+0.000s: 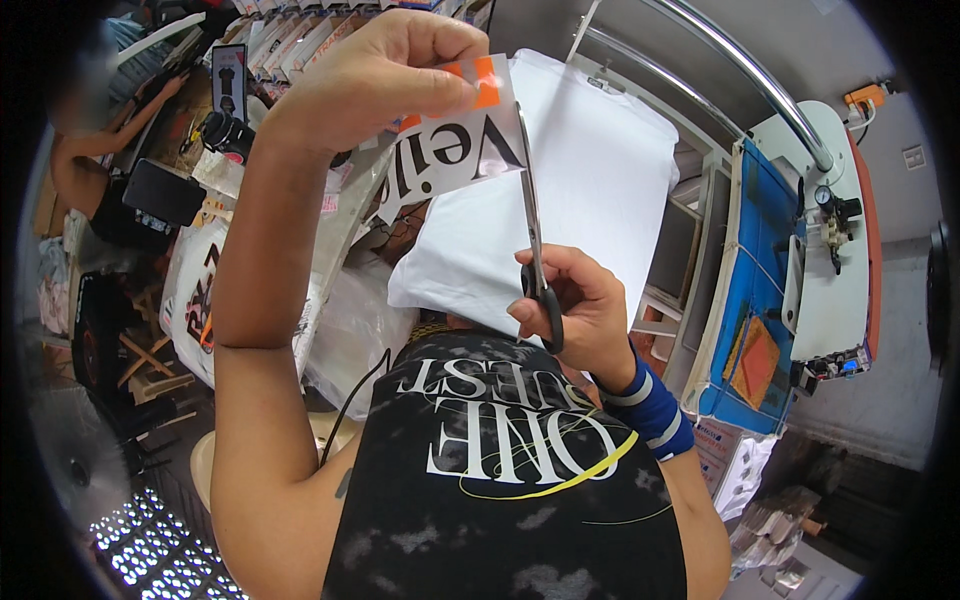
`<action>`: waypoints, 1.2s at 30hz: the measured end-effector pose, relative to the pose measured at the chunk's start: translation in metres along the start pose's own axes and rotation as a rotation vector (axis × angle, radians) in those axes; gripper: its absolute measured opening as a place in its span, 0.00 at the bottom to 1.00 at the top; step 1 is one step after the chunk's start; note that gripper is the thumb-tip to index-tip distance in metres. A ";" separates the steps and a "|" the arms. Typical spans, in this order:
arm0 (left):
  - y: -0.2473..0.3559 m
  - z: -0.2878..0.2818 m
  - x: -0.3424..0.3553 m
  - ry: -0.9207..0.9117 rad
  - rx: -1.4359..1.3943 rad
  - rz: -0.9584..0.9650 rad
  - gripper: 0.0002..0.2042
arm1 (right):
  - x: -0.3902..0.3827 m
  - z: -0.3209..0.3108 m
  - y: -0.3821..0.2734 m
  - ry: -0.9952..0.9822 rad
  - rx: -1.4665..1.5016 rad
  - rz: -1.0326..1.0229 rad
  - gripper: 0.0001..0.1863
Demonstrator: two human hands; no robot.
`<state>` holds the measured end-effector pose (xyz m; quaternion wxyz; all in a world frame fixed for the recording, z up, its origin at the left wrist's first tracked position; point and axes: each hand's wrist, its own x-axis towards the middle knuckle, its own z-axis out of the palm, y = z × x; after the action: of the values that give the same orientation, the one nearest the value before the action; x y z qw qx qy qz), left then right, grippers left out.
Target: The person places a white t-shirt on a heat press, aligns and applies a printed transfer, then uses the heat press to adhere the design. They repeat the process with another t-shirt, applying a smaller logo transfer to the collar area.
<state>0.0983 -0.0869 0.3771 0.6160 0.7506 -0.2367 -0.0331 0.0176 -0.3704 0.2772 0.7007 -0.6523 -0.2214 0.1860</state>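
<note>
Raised at the upper middle, my left hand (385, 75) pinches a clear transfer film sheet (455, 170) that bears black lettering and an orange shape. My right hand (580, 305), with a blue wristband above it, is closed round the black handles of a pair of scissors (533, 215). The scissor blades point up along the right edge of the film; whether they are touching it I cannot tell. Behind both hands a white T-shirt (590, 150) lies spread out flat, its collar at the far end.
A heat press with a blue pad (765, 270) and metal bars stands at the right. On the cluttered left side are a phone (229, 85), a dark tablet-like device (165, 192) and plastic bags (365, 310). Another person (95, 165) sits at the far left. A fan (80, 465) is at lower left.
</note>
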 end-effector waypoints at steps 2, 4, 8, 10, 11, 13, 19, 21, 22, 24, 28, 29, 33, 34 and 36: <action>0.004 0.002 0.000 -0.120 0.026 -0.048 0.15 | 0.001 0.002 0.000 0.010 0.030 0.002 0.24; 0.005 0.003 -0.002 -0.179 0.038 -0.087 0.15 | 0.004 0.004 0.000 -0.005 0.019 -0.046 0.24; 0.001 0.007 -0.018 -0.153 -0.015 -0.118 0.15 | 0.012 0.008 0.001 -0.053 0.046 -0.032 0.25; -0.001 0.004 -0.030 -0.140 -0.032 -0.128 0.16 | 0.016 0.012 0.003 -0.082 0.023 -0.028 0.25; -0.003 0.003 -0.037 -0.111 -0.023 -0.128 0.15 | 0.018 0.015 0.004 -0.102 0.014 -0.026 0.25; -0.006 0.001 -0.051 -0.039 0.010 -0.122 0.15 | 0.022 0.020 0.008 -0.142 0.030 -0.008 0.25; -0.008 -0.011 -0.096 0.067 -0.036 -0.159 0.13 | 0.033 0.040 0.017 -0.261 0.022 0.043 0.23; -0.010 -0.010 -0.108 0.121 -0.048 -0.162 0.13 | 0.036 0.048 0.019 -0.289 0.040 0.049 0.23; -0.011 -0.010 -0.113 0.148 -0.048 -0.158 0.13 | 0.038 0.051 0.020 -0.303 0.049 0.041 0.23; -0.011 -0.009 -0.120 0.182 -0.055 -0.152 0.12 | 0.041 0.056 0.022 -0.324 0.056 0.031 0.23; -0.011 -0.011 -0.125 0.204 -0.024 -0.163 0.11 | 0.044 0.055 0.028 -0.332 0.035 0.002 0.22; -0.012 -0.013 -0.125 0.194 -0.028 -0.180 0.09 | 0.044 0.053 0.030 -0.322 0.019 0.028 0.22; -0.028 -0.011 -0.112 0.278 -0.151 -0.100 0.07 | 0.049 0.045 0.041 -0.148 0.006 -0.051 0.24; -0.038 -0.004 -0.103 0.480 -0.340 -0.083 0.07 | 0.052 0.043 0.044 -0.096 0.044 -0.090 0.26; -0.057 0.006 -0.080 0.724 -0.713 -0.045 0.08 | 0.058 0.039 0.048 0.003 0.301 -0.118 0.39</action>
<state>0.0432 -0.0529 0.3024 0.8756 0.4618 0.0343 0.1374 0.0454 -0.3022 0.2349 0.8006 -0.5259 -0.2280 0.1747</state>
